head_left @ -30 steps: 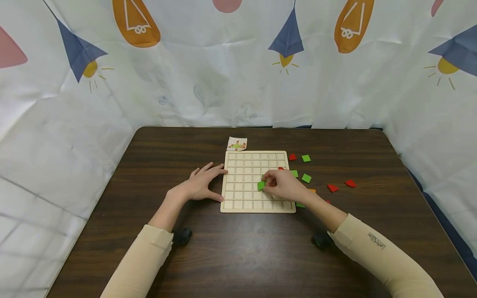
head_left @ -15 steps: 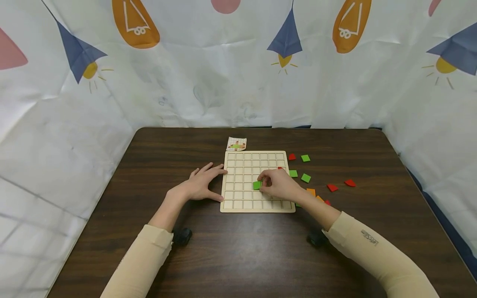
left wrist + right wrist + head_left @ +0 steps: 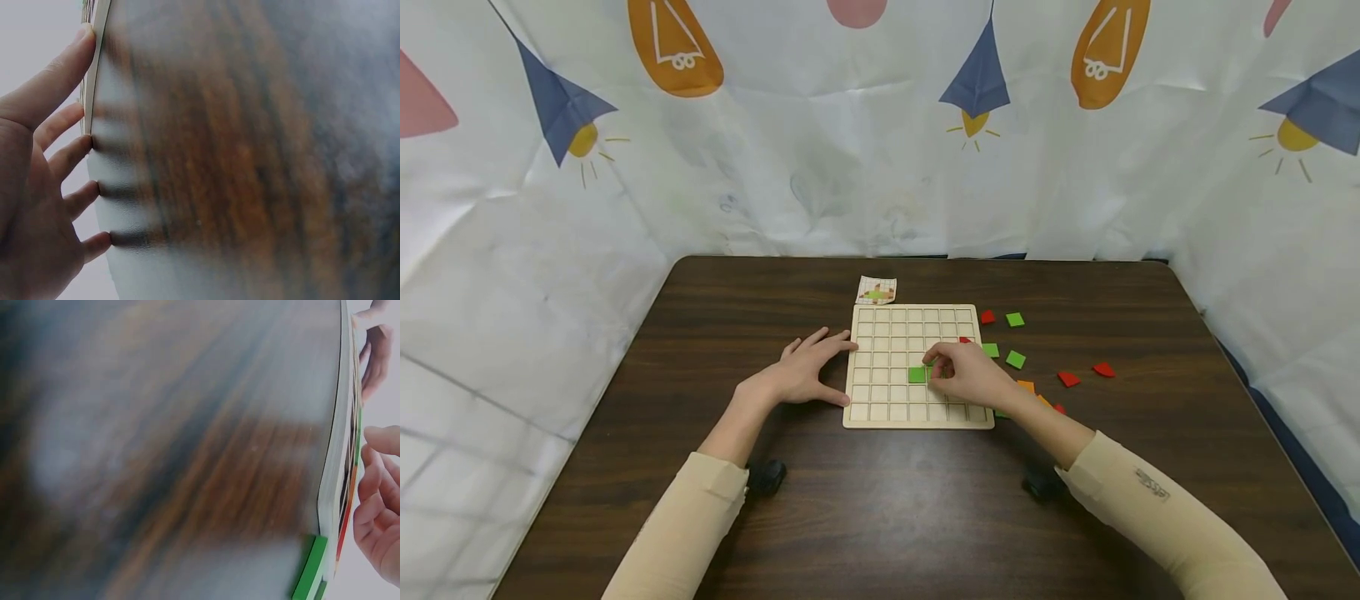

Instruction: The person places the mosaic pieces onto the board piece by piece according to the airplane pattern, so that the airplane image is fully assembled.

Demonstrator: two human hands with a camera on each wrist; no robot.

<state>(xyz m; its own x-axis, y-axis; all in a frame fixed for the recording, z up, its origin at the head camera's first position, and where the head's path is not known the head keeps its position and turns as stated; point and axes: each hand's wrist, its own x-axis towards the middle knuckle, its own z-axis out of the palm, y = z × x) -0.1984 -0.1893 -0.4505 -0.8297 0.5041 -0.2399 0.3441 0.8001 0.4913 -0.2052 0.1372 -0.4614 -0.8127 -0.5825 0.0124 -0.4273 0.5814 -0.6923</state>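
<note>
In the head view, a pale wooden grid board (image 3: pixel 880 408) lies on the table. My left hand (image 3: pixel 805 371) spreads over the table at the board's left side, thumb and index fingertip at its edge. In the left wrist view the left thumb (image 3: pixel 65 69) touches the board's rim (image 3: pixel 95 69). A green square tile (image 3: pixel 917 375) lies flat in a square near the board's middle. My right hand (image 3: pixel 966 372), fingers loosely bent, is just right of it, its fingertips over more green that they partly hide. In the right wrist view, no tile shows between the bent fingers (image 3: pixel 378 509).
A small pattern card (image 3: pixel 876 289) lies behind the board's back left corner. Right of the board are scattered green tiles (image 3: pixel 1016 359), red pieces (image 3: pixel 1069 379) and orange pieces (image 3: pixel 1026 386). A red piece (image 3: pixel 964 340) shows behind the right hand.
My right hand first shifted left with the green tile, then drew back slightly right. The tile now lies level in the grid, free of the fingertips. The left hand stayed in place.
</note>
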